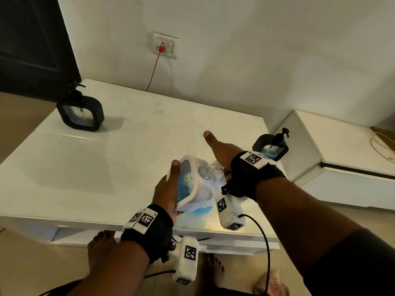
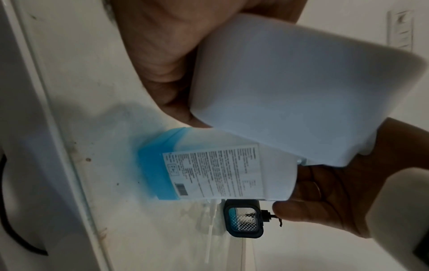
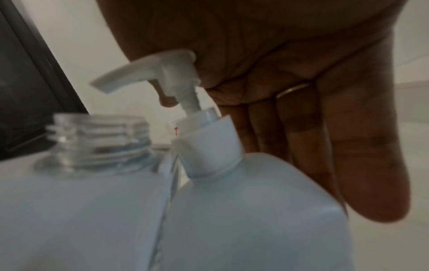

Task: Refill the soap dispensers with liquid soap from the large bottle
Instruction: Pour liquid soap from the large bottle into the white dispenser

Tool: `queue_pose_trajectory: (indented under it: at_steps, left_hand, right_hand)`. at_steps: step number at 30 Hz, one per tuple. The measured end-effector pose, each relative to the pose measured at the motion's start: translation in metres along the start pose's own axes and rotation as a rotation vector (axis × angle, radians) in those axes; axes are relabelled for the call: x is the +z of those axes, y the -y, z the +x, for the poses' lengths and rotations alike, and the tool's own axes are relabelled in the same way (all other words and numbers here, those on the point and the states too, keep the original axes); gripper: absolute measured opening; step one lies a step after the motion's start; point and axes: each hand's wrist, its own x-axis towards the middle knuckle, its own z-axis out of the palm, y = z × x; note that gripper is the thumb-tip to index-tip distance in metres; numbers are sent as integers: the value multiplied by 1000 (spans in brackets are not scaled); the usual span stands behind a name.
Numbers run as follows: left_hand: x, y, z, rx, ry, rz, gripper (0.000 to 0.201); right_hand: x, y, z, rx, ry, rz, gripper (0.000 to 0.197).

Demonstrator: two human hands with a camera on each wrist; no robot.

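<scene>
Now the left hand (image 1: 168,189) clasps the uncapped white dispenser (image 1: 190,182) beside the large bottle (image 3: 250,210), whose pump (image 3: 148,71) the flat, straight-fingered right hand (image 1: 224,150) presses; next, I judge, aim the spout into that neck.

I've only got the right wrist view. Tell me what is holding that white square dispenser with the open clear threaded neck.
Observer: The left hand grips the white square dispenser by its side, tilted.
Operator: Now report the soap level in the large white pump bottle.
Observer: In the left wrist view, blue soap fills only the base end of the large white pump bottle.
Operator: List the other dispensers.
Observer: Pumps on both: a black square dispenser at the far left of the white table, and a second black dispenser at its right edge.
</scene>
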Motion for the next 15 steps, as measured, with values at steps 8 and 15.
queue_pose_trajectory:
  at_steps: [8, 15]
  left_hand:
    - [0, 2, 0, -27, 22, -64, 83]
    - [-1, 2, 0, -10, 7, -37, 97]
  right_hand:
    - [8, -2, 5, -24, -80, -46, 78]
    - [13, -3, 8, -2, -150, -71, 81]
